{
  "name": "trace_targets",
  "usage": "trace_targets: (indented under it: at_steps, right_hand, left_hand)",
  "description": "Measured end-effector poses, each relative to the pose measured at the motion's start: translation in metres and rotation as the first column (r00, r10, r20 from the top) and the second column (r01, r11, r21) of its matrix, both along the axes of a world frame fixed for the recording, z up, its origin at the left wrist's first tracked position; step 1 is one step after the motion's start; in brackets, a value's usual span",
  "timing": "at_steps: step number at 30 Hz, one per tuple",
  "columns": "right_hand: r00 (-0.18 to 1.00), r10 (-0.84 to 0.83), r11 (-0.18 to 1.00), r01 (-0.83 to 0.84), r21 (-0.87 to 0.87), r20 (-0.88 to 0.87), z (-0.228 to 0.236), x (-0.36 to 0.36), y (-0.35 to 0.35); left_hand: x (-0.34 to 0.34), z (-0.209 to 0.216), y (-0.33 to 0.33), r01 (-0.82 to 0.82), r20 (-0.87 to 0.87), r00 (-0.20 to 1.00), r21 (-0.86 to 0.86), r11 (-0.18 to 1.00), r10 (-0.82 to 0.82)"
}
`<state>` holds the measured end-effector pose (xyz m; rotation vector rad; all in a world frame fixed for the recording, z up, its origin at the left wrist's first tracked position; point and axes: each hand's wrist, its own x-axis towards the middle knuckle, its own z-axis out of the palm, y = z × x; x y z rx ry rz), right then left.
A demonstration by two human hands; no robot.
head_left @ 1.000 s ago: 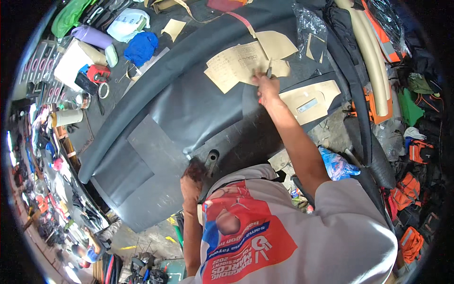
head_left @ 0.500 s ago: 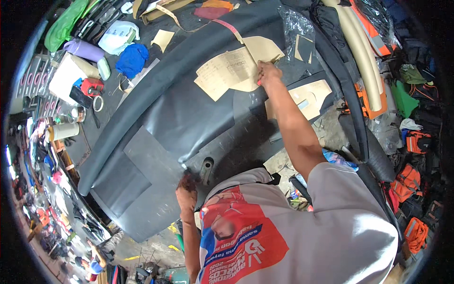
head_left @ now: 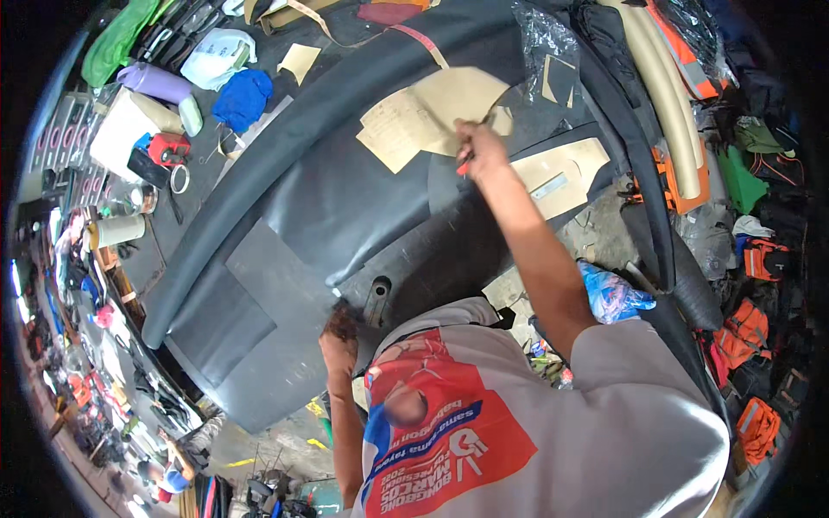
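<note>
Right hand (head_left: pixel 482 154): fingers curled around a slim tool whose red end (head_left: pixel 465 165) shows below the fist; blur hides its tip.
Pattern (head_left: pixel 458 93): brown paper, just beyond the fist, its edge blurred; contact with the fingers cannot be told.
Left hand (head_left: pixel 338 350): low at the near side of the black sheet (head_left: pixel 345 194); fingers too dark to tell spread from pinched.
Ring-ended piece (head_left: pixel 377 300): on the sheet, just right of the left hand.
Written paper (head_left: pixel 393 131): left of the pattern, overlapping it.
Second pattern (head_left: pixel 589 162): right of the right forearm, a grey strip (head_left: pixel 549 186) on it.
Progress: the patterns look already shaped; any marking or cutting left on the sheet cannot be judged.
Roll (head_left: pixel 285 147): long, black, curving behind the sheet.
Tape (head_left: pixel 419 39): pink, across the roll.
</note>
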<state>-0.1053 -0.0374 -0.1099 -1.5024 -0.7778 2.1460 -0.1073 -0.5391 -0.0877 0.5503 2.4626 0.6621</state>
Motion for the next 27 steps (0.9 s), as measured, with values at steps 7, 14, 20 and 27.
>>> trace_targets:
  at_steps: [7,14,20,27]
  right_hand:
    - [0.992,-0.080,0.983,0.095,-0.157,0.097,0.000,-0.045,-0.071]
    - [0.990,-0.120,0.992,0.122,-0.030,0.073,-0.022,-0.038,-0.011]
    - [0.973,-0.173,0.979,0.153,-0.133,-0.152,0.031,-0.007,0.041]
    - [0.951,-0.178,0.978,0.143,-0.150,-0.254,0.053,-0.002,0.064]
  left_hand:
    - [0.001,0.004,0.003,-0.027,0.023,0.999,-0.028,0.999,0.027]
    - [0.006,0.010,-0.004,-0.085,0.068,0.993,-0.157,0.984,0.097]
    - [0.004,0.005,-0.008,-0.125,0.005,0.992,-0.029,0.992,0.125]
    - [-0.009,0.004,0.003,-0.142,0.048,0.989,0.037,0.989,0.140]
